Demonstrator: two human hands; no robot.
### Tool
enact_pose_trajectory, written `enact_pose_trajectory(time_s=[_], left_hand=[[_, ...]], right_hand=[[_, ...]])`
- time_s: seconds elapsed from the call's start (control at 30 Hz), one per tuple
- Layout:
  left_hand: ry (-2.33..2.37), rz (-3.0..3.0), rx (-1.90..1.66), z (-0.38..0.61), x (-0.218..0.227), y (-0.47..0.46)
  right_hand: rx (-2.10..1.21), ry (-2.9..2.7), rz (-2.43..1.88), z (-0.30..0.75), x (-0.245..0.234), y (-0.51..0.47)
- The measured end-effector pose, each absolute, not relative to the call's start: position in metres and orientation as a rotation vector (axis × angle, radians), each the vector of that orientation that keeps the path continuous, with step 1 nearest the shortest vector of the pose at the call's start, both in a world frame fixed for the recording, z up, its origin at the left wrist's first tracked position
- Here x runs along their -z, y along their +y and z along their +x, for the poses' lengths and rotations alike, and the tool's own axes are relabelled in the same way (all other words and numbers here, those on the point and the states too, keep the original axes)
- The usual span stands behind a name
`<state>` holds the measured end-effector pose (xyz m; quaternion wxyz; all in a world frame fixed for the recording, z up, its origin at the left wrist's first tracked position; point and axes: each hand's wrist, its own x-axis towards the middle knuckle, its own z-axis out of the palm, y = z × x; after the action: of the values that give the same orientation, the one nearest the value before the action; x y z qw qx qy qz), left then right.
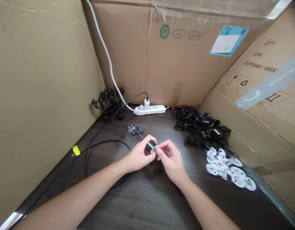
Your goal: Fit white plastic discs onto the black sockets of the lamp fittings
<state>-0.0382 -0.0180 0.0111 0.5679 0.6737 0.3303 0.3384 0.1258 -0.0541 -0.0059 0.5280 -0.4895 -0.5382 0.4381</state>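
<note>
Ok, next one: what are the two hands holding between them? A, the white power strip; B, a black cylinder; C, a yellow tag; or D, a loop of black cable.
B. The left hand and right hand both close around the glossy black cylinder just above the tabletop.

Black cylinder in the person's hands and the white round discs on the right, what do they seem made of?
The glossy black cylinder looks like smooth plastic, from its bright sheen, though coated metal is possible. The white round discs look like thin matte plastic or stiff paper, with printed marks; I can't tell which.
</note>
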Motion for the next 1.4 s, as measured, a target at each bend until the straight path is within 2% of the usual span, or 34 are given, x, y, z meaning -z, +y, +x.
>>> enact_pose_trajectory(time_s=[1.4], left_hand=[[0.752,1.626,-0.786,-0.0374,-0.0119,-0.0198]], right_hand=[[-0.913,-1.375,-1.162,0.1256,0.0043,-0.0581]])
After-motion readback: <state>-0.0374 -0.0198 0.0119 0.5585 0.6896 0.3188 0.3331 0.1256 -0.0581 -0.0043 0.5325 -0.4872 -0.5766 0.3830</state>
